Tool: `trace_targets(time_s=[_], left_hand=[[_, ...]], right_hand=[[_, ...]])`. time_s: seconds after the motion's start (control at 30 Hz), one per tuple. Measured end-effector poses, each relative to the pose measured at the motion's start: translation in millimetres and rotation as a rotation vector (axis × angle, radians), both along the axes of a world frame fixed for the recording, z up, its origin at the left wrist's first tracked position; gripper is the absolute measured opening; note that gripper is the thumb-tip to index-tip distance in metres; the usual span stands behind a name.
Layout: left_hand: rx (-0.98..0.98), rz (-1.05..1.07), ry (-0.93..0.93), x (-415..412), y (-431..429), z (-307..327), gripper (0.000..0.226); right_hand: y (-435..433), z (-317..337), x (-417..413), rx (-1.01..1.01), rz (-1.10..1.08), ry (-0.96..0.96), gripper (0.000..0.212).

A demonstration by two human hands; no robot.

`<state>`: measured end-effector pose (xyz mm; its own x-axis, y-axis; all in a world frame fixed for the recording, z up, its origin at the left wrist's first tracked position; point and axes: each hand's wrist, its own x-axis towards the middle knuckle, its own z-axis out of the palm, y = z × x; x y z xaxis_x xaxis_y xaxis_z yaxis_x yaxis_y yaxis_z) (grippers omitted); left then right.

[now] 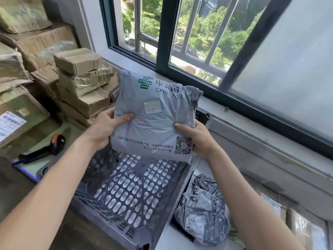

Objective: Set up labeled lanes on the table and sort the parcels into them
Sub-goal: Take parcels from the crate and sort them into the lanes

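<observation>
Well to the left of the left hand, taped cardboard boxes point(81, 83) are stacked; below them, nearer that hand's wrist, a black handheld scanner point(45, 148) with an orange tip is laid flat; the left hand point(106, 127) is curled round the left edge of a grey plastic mailer point(153, 127), thumb pressed on its face; the mailer is held upright between both hands, above a perforated grey crate point(126, 192); a green logo and "CHINA POST" are printed at its top, a small white label point(152, 107) is stuck near its middle, and a QR code point(183, 145) is printed at its lower right; its right edge is gripped by the right hand point(198, 139), thumb on the front; under the right forearm, a crumpled grey parcel point(201, 210) is seen beside the crate.
</observation>
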<state>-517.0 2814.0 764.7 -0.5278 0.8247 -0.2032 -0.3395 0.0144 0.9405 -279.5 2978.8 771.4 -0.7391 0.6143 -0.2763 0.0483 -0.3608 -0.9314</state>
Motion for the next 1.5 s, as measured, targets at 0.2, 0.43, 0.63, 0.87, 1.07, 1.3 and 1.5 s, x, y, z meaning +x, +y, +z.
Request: trace_targets(time_s=[0.2,0.43,0.63,0.87,1.07,1.3,1.5], left_hand=[[-0.015,-0.011,0.027,-3,9,15,0.032],[0.007,-0.033,-0.005,3,17,14,0.03],[0.029,-0.084,0.006,17,35,29,0.028],[0.088,-0.197,-0.012,73,82,51,0.029],[0.053,-0.291,-0.014,153,118,58,0.012],[0.031,-0.402,-0.041,262,157,81,0.011],[-0.017,-0.454,-0.06,360,159,69,0.01]], right_hand=[[-2,-2,7,-0.065,0.001,0.057,0.041],[-1,4,18,-0.069,-0.027,0.065,0.039],[7,23,43,-0.026,-0.086,0.05,0.029],[16,53,109,0.042,-0.248,-0.027,0.049],[16,56,197,0.009,-0.456,0.005,0.023],[20,68,303,-0.034,-0.653,0.032,0.032],[2,66,402,-0.012,-0.75,0.018,0.037]])
